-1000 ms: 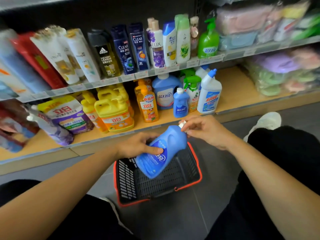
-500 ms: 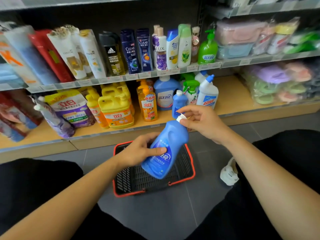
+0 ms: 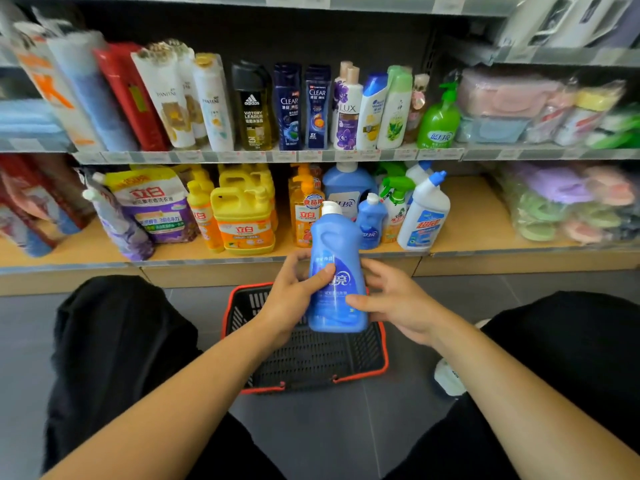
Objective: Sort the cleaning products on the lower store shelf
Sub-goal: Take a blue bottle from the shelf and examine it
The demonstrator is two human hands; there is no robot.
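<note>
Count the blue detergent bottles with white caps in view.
3: one blue detergent bottle upright in both hands above the basket; a small one and a large one on the lower shelf. More may be hidden behind.

Both forearms bare, no sleeves, no watch or rings on left hand or right hand. Black trousers on both legs, loose, plain fabric w/ no markings. White shoe at right, partly hidden by the leg.
</note>
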